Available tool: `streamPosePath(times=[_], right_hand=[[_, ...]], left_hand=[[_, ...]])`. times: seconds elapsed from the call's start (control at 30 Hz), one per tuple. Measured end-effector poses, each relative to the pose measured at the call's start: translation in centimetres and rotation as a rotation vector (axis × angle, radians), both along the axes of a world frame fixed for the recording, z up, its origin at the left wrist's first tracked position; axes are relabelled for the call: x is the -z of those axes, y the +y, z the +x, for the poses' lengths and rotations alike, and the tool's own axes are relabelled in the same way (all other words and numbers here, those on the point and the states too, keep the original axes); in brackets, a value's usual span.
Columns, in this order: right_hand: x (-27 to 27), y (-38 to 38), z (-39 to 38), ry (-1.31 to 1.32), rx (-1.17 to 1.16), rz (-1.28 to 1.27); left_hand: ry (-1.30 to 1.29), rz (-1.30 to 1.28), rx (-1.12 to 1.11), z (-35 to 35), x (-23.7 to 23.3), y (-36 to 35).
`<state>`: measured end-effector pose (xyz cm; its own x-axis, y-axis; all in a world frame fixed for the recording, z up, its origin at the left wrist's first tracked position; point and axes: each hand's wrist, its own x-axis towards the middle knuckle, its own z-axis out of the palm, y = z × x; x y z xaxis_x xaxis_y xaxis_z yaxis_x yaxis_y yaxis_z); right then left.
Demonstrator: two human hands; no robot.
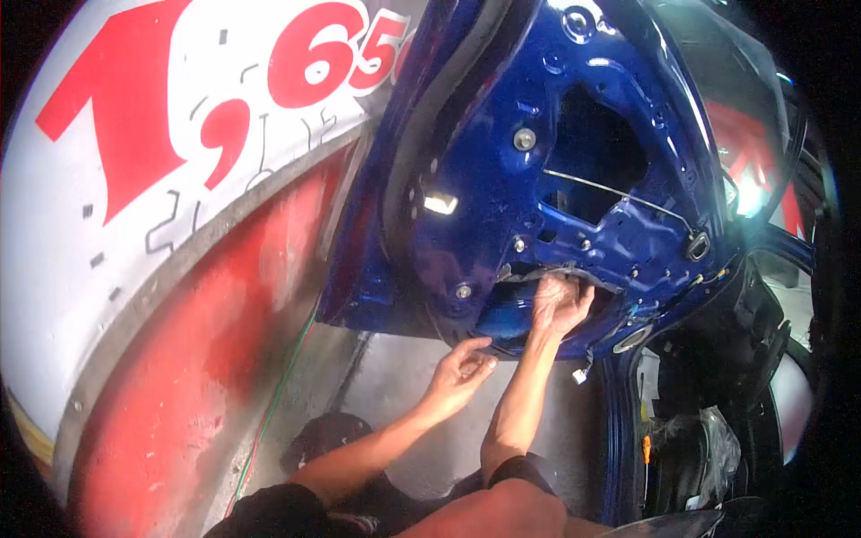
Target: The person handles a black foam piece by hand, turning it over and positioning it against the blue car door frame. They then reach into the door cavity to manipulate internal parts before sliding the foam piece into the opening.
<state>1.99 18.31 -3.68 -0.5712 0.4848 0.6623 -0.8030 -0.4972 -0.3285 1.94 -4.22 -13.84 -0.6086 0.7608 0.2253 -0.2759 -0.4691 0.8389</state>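
A blue car door stands in front of me with its inner metal bare and several cut-out openings showing. My right hand reaches palm-up into the lower opening. Its fingers pass behind the upper rim, so their tips and anything they touch are hidden. Just below the door's bottom edge is my left hand, fingers loosely bent and thumb apart, with nothing visible in it. A thin metal rod crosses the upper opening. From the lower edge hangs a white connector on a short wire.
Left of the door is a wall with large red numbers above a red lower section. A green cable runs along the floor. At right, the car's dark sill area holds an orange-handled tool and clear plastic.
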Motion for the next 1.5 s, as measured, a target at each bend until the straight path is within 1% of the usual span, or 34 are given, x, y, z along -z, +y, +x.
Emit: streamPosePath(times=[0.07,0.1,0.13,0.27,0.33,0.37,0.47,0.5,0.6,0.7,0.8,0.87,0.93,0.97,1.07,1.17,1.2,1.3,1.4,1.43,1.5], right_hand=[[0.7,0.9,-0.4,0.029,0.014,-0.081],[0.9,1.1,-0.5,0.073,-0.062,-0.018],[1.1,1.3,-0.4,0.004,0.036,-0.113],[0.4,-0.2,-0.4,0.081,-0.018,-0.059],[0.7,0.3,-0.4,0.082,-0.029,-0.025],[1.3,1.1,-0.5,0.106,-0.048,0.037],[0.1,-0.6,-0.5,0.043,0.102,-0.036],[-0.2,-0.7,-0.6,0.076,0.048,-0.008],[-0.9,-1.3,-0.5,0.045,0.163,-0.077],[-0.2,0.2,-0.7,0.086,0.069,-0.071],[-0.9,-0.4,-1.4,0.149,0.069,-0.21],[-0.7,-1.0,-1.6,0.153,0.023,-0.262],[-0.9,-1.0,-1.8,0.159,0.018,-0.393],[-0.7,-1.0,-1.7,0.132,0.039,-0.355],[0.4,0.2,-1.9,0.098,0.08,-0.332],[-1.2,-0.3,-1.4,0.084,0.111,-0.382],[-1.5,-0.1,-1.2,0.066,0.135,-0.406],[-1.4,1.3,-1.3,0.062,0.083,-0.378],[-0.1,2.4,-0.5,0.229,-0.186,-0.268],[-0.2,2.5,-0.2,0.195,-0.18,-0.328],[0.2,3.4,-0.2,0.208,-0.18,-0.346]], left_hand=[[0.014,0.019,0.012,0.1,0.4,0.3],[0.036,0.0,0.007,0.2,0.0,-0.1],[0.033,-0.004,0.046,0.2,0.1,0.0],[0.019,-0.031,0.175,0.6,1.2,0.6],[-0.006,-0.015,0.225,0.9,1.6,1.2],[0.031,-0.065,0.225,1.0,1.9,1.4],[0.013,-0.033,0.221,1.6,2.3,2.4],[0.019,-0.022,0.237,1.5,2.4,2.7],[-0.007,-0.072,0.28,1.2,2.9,2.7],[0.109,-0.164,0.228,0.9,3.1,2.7],[0.234,-0.172,0.099,1.0,3.8,2.8],[0.281,-0.176,0.057,0.7,4.4,2.5],[0.329,-0.181,0.024,0.7,5.1,2.1],[0.327,-0.202,0.024,0.4,5.6,1.8],[0.441,-0.342,-0.036,-0.4,4.8,0.3],[0.439,-0.398,-0.095,-0.7,4.2,-0.1],[0.466,-0.393,-0.095,-0.8,4.0,-0.1],[0.543,-0.39,-0.081,-1.1,3.4,0.0],[0.58,-0.456,-0.045,-1.7,3.3,-0.4],[0.571,-0.498,-0.032,-1.8,3.4,-0.6],[0.544,-0.556,0.002,-2.0,3.1,-1.4]])
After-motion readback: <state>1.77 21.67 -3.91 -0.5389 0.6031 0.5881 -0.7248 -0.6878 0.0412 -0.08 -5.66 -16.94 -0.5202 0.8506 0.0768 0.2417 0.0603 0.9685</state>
